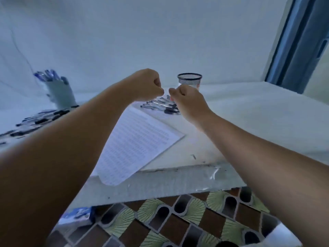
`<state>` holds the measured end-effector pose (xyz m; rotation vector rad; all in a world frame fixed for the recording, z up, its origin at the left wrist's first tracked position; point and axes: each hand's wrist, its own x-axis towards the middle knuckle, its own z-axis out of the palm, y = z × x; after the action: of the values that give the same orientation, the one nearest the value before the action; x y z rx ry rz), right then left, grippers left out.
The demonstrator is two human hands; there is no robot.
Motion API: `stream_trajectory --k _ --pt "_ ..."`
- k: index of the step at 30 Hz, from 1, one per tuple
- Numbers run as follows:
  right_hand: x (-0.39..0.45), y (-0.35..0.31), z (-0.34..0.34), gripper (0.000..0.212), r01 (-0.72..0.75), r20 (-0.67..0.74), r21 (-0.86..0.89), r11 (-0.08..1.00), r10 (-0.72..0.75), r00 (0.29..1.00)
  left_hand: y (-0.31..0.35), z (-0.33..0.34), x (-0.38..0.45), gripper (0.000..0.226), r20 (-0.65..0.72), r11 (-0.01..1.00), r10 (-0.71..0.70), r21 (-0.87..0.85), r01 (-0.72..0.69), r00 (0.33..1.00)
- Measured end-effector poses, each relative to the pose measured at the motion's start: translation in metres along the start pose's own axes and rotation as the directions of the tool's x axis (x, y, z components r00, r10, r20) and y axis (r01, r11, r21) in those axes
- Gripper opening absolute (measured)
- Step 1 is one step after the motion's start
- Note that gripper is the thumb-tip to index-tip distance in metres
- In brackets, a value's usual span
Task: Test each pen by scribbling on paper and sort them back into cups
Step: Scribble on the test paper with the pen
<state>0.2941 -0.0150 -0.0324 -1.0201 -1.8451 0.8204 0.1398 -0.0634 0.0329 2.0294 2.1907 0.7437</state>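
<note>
Above the far end of the paper (137, 139) I see both hands raised with fingers curled, knuckles almost meeting; the left hand (144, 84) and right hand (187, 100) may pinch something small between them, but I cannot tell what, if anything. Just beyond them lies a loose pile of pens (160, 106), with a mesh cup (189, 81) farther back. At far left stands a white cup (60, 93) full of pens, more pens (35, 120) scattered near it on the table (249, 122).
</note>
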Motion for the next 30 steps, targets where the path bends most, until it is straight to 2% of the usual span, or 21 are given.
stream_trajectory --k 3,8,13,20,23,25,27,30 --pt "0.005 -0.026 0.056 0.026 0.071 0.137 -0.011 0.997 -0.069 0.988 -0.059 -0.024 -0.026 0.007 -0.021 0.993 -0.113 0.026 0.114 0.993" --pt "0.003 -0.063 0.136 0.02 0.235 0.38 -0.101 0.967 -0.181 0.907 -0.136 -0.049 -0.07 0.009 -0.056 0.954 -0.255 0.146 0.261 0.965" --pt "-0.001 -0.08 0.188 0.02 0.311 0.526 -0.121 0.943 -0.205 0.825 -0.177 -0.064 -0.098 0.012 0.045 0.891 -0.364 0.31 0.333 0.93" --pt "0.001 -0.076 0.206 0.022 0.471 0.569 -0.327 0.819 -0.227 0.79 -0.202 -0.072 -0.107 0.024 0.046 0.834 -0.452 0.376 0.404 0.891" --pt "0.001 -0.077 0.206 0.026 0.492 0.583 -0.359 0.793 -0.222 0.782 -0.208 -0.071 -0.105 0.012 0.053 0.811 -0.476 0.412 0.415 0.878" --pt "0.001 -0.078 0.206 0.027 0.495 0.588 -0.362 0.79 -0.218 0.779 -0.208 -0.071 -0.103 0.006 0.034 0.797 -0.469 0.447 0.406 0.883" --pt "0.001 -0.077 0.206 0.028 0.487 0.586 -0.357 0.797 -0.215 0.781 -0.21 -0.072 -0.102 0.016 0.024 0.79 -0.466 0.461 0.404 0.884" --pt "-0.001 -0.075 0.205 0.029 0.471 0.567 -0.342 0.813 -0.222 0.794 -0.215 -0.073 -0.102 0.017 0.02 0.805 -0.464 0.427 0.412 0.885"
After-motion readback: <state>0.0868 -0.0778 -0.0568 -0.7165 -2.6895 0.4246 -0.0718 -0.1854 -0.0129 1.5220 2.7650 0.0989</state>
